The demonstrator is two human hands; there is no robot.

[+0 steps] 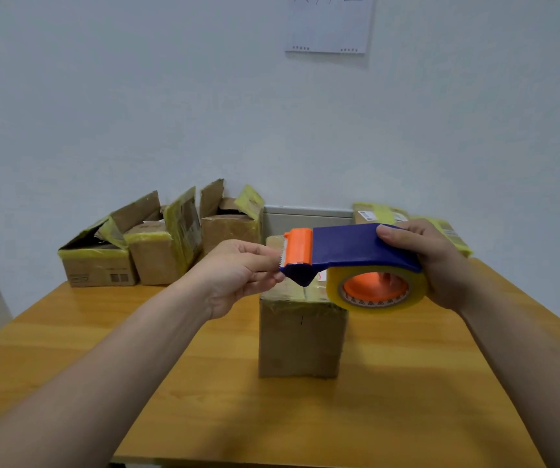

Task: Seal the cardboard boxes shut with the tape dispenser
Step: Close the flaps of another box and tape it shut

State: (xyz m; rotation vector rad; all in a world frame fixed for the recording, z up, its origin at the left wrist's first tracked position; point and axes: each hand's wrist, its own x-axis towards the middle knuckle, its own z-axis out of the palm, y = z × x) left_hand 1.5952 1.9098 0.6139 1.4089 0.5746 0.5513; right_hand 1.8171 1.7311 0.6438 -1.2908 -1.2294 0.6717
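Our right hand (430,261) wraps its grip around the back of the blue tape dispenser (356,246), holding it in the air just above the closed box (300,336) that stands in the middle of the wooden surface (204,383). Our left hand (238,275) has its grip pressed together at the orange cutter end (299,247), fingertips at the toothed blade, though we cannot tell whether they hold tape. Three open boxes (157,241) stand at the far left edge, and more taped boxes (378,212) lie behind the right hand.
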